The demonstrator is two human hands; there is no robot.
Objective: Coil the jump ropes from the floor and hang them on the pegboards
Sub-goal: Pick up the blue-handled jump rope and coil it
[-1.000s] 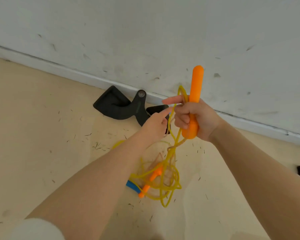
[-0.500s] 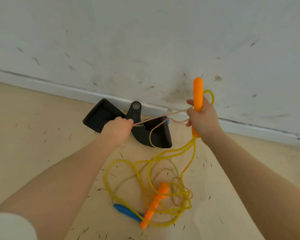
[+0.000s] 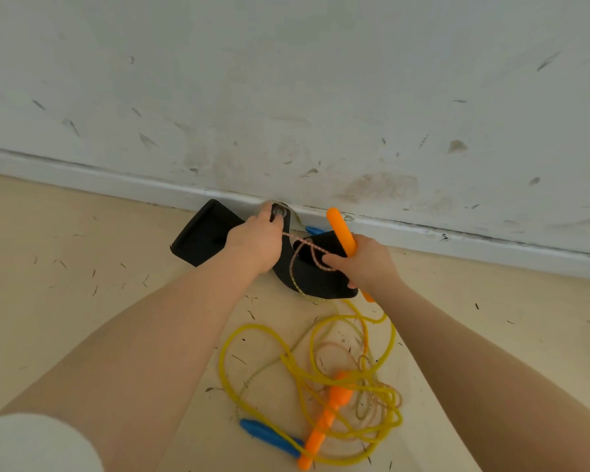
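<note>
My right hand (image 3: pixel 365 264) grips an orange jump-rope handle (image 3: pixel 341 231) upright near the baseboard. Its yellow rope (image 3: pixel 269 330) trails down to a tangled heap on the floor, where a second orange handle (image 3: pixel 324 420) and a blue handle (image 3: pixel 269 436) lie. My left hand (image 3: pixel 256 243) pinches a thin pinkish braided rope (image 3: pixel 304 242) that runs across to my right hand. Another blue handle tip (image 3: pixel 314 229) peeks out behind the black object. No pegboard is in view.
A black folded mat-like object (image 3: pixel 201 236) with a metal rivet (image 3: pixel 279 210) lies against the white baseboard (image 3: pixel 457 240). The scuffed white wall (image 3: pixel 286 80) fills the upper view. The beige floor (image 3: pixel 65 284) is littered with small dark specks.
Both hands have dropped lower toward the black object, and my left hand has drawn the pinkish rope out to the left away from the orange handle. The yellow rope now lies slacker on the floor.
</note>
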